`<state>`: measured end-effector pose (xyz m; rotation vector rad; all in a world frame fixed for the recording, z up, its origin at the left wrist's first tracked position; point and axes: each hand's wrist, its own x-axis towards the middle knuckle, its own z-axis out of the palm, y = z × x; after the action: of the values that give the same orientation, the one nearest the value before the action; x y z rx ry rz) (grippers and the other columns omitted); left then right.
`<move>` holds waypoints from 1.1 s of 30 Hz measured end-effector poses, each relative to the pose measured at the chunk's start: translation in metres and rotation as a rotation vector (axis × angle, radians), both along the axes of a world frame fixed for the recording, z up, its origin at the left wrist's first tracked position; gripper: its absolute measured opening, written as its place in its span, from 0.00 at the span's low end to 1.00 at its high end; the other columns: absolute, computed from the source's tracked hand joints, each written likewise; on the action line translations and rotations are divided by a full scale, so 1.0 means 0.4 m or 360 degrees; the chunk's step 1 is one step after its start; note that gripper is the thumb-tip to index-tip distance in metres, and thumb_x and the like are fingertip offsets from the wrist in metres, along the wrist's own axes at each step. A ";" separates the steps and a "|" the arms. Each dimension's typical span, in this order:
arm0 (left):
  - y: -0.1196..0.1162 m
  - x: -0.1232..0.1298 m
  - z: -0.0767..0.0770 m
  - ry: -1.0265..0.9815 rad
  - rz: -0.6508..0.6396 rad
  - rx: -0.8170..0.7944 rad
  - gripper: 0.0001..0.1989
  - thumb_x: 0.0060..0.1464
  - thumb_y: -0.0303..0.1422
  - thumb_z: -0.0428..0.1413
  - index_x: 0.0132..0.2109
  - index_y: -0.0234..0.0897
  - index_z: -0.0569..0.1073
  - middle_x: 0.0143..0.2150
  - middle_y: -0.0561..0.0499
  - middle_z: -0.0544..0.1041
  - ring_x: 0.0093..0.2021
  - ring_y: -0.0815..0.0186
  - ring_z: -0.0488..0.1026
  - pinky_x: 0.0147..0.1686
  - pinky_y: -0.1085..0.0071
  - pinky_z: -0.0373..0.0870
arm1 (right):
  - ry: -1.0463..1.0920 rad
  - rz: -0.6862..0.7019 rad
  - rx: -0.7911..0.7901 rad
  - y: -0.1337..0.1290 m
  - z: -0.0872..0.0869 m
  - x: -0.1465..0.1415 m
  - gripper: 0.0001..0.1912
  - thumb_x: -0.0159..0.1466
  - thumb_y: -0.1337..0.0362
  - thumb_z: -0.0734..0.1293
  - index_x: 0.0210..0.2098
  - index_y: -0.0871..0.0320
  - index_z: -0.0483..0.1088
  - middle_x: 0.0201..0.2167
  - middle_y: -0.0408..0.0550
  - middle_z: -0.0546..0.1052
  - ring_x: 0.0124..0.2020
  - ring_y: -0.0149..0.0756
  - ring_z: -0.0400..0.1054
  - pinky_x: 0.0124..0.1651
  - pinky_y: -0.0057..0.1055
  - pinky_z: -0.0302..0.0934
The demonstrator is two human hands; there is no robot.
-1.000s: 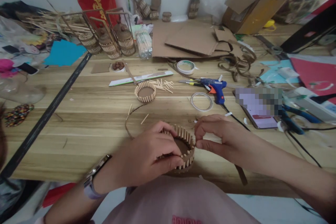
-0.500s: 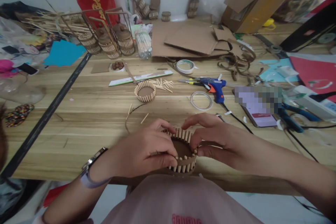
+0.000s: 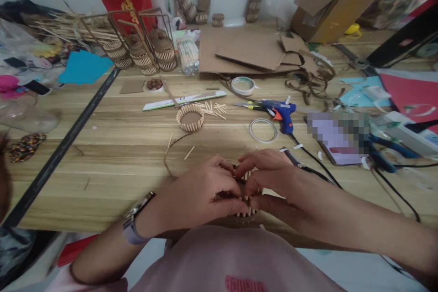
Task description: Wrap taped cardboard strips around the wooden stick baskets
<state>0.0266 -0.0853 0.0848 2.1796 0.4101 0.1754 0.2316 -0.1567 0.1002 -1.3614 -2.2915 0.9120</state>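
Note:
Close to the table's front edge is a small round basket point(image 3: 251, 212), with a brown cardboard base and short wooden sticks standing round its rim. My left hand point(image 3: 205, 189) grips its near left side, thumb and fingers closed on the rim. Across from it, my right hand point(image 3: 282, 180) pinches the right side of the same rim, its fingertips almost meeting the left ones. Both hands cover much of the basket. Farther back stands a second stick-walled basket point(image 3: 190, 117), beside loose short sticks point(image 3: 215, 108). A thin brown strip point(image 3: 166, 160) curls left of my hands.
A blue glue gun point(image 3: 283, 110), tape rolls point(image 3: 242, 86) and a phone point(image 3: 337, 139) lie to the right. Cardboard sheets point(image 3: 249, 52) and lidded baskets with tall handles point(image 3: 165, 52) stand at the back. A black strip point(image 3: 65, 143) crosses the table's left side.
My left hand has moved right along the basket's rim, and the two hands are closer together. They now cover more of the basket.

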 end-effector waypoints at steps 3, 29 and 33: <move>-0.003 0.003 -0.001 -0.0019 -0.0009 0.0035 0.06 0.63 0.32 0.57 0.37 0.39 0.78 0.39 0.53 0.79 0.52 0.63 0.69 0.53 0.67 0.63 | -0.0028 -0.0021 0.0067 0.001 0.002 -0.005 0.07 0.64 0.69 0.64 0.33 0.53 0.73 0.45 0.50 0.76 0.53 0.43 0.68 0.54 0.44 0.61; 0.014 -0.038 -0.013 -0.0167 -0.0117 0.0069 0.08 0.63 0.33 0.57 0.35 0.37 0.75 0.30 0.54 0.77 0.47 0.63 0.70 0.58 0.63 0.60 | -0.0233 -0.0207 0.0131 -0.014 0.001 0.056 0.05 0.66 0.63 0.62 0.36 0.54 0.69 0.31 0.45 0.76 0.35 0.38 0.69 0.41 0.36 0.56; 0.017 -0.030 -0.007 -0.0231 -0.0208 0.0096 0.07 0.63 0.31 0.57 0.35 0.35 0.75 0.31 0.55 0.78 0.38 0.67 0.72 0.60 0.62 0.58 | -0.0187 -0.0018 0.0124 -0.007 0.006 0.052 0.09 0.69 0.65 0.61 0.42 0.52 0.73 0.33 0.45 0.76 0.37 0.38 0.68 0.43 0.37 0.53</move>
<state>0.0145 -0.0786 0.0822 2.2273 0.1821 0.2750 0.2525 -0.1593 0.1026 -1.4281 -2.3767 0.7496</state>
